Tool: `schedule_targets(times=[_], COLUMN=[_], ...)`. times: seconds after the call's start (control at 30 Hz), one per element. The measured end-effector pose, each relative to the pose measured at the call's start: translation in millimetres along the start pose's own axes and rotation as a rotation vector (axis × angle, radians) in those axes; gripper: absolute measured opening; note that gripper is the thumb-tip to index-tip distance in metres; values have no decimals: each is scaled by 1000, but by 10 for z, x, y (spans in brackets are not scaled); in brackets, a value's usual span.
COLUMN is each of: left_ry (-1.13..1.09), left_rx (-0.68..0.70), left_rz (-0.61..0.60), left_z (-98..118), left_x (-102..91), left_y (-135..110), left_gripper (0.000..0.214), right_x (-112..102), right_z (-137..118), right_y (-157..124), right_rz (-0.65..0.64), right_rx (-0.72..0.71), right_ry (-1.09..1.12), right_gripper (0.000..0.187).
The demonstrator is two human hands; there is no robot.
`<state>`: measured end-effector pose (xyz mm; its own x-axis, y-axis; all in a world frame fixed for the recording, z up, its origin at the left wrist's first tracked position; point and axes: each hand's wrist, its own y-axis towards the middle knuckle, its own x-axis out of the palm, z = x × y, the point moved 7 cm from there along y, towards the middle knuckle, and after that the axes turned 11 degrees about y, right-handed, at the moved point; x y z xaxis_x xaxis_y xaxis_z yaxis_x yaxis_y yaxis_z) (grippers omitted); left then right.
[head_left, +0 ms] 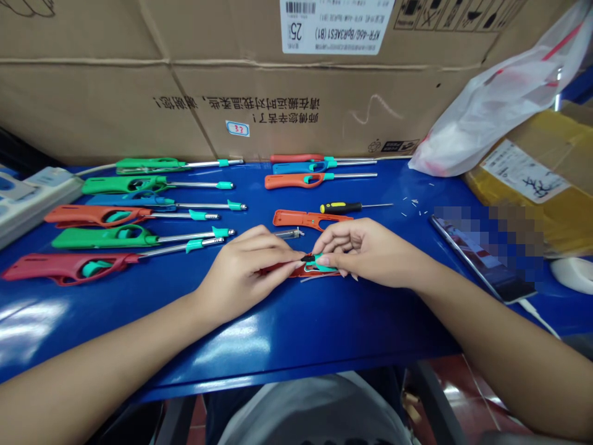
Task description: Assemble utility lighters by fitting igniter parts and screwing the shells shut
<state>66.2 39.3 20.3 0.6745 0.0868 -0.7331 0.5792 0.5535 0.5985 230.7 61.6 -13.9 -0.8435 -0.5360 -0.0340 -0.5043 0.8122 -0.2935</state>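
Observation:
Both hands meet over an opened orange lighter half-shell [301, 271] lying on the blue table [296, 334]. My left hand [245, 269] presses its fingers together on the shell's left part. My right hand [365, 250] pinches a small teal trigger piece [319, 264] with a black bit at the shell's middle. Just behind the hands lies another orange half-shell [306, 219] with a metal tube [288, 234] beside it. A yellow-and-black screwdriver [345, 207] rests a little farther back.
Several assembled long lighters, green, red, orange and blue [115, 237], lie in rows at the left; three more [315, 170] lie at the back. A big cardboard box [231, 80] walls the far side. A phone [482, 256], a white plastic bag [500, 99] and a power strip [28, 198] sit at the sides.

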Motion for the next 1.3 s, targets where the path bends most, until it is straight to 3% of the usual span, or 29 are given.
schedule_targets(times=[0.57,0.93,1.07,1.2,1.3], left_ry=[4,-29,-11,16,45], left_rx=[6,29,27,38,32], left_rz=[-5,3,-54,-163,-234], left_z=[2,3,3,12,3], left_x=[3,7,52,138,191], left_y=[-5,0,-6,-33,-55], left_gripper=[11,14,17,42,44], right_x=[22,-16,-35,-53,-61], right_z=[-109,-32,-5,-2,22], right_y=[-30,-18,-20,-18,-9], right_rz=[31,52,64,74,71], right_rx=[-100,23,31,32,47], right_ry=[-67,23,6,-24,-63], right_gripper=[11,17,16,13,14])
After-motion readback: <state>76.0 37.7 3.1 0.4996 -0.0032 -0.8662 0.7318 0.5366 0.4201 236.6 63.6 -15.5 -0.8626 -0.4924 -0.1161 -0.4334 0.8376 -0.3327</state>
